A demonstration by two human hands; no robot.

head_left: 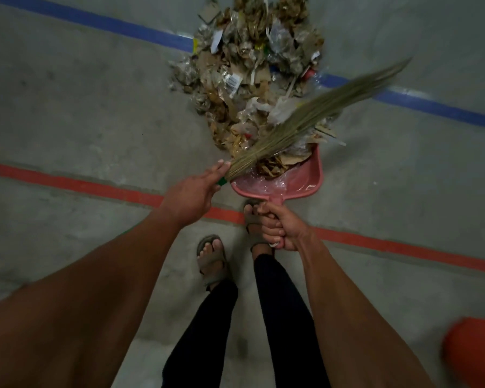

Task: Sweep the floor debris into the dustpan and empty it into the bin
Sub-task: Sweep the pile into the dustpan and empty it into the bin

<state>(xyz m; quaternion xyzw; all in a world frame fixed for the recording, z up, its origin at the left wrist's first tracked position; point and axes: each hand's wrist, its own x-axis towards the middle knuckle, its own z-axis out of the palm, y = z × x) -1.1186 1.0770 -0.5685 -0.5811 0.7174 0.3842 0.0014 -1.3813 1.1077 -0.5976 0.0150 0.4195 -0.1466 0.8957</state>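
A big heap of debris (pixel 252 65), mostly cardboard scraps, plastic wrappers and dry leaves, lies on the grey concrete floor ahead of me. My left hand (pixel 193 194) holds a grass broom (pixel 305 119) by its green-banded base; the blurred bristles slant up to the right across the near end of the heap. A pink dustpan (pixel 305 180) sits at the heap's near edge with scraps and clear plastic in it. My right hand (pixel 277 225) grips the dustpan's handle.
A blue floor line (pixel 109 25) runs under the heap and a red floor line (pixel 76 186) crosses just in front of my sandalled feet (pixel 210 256). An orange rounded object (pixel 473 351), blurred, stands at the bottom right corner.
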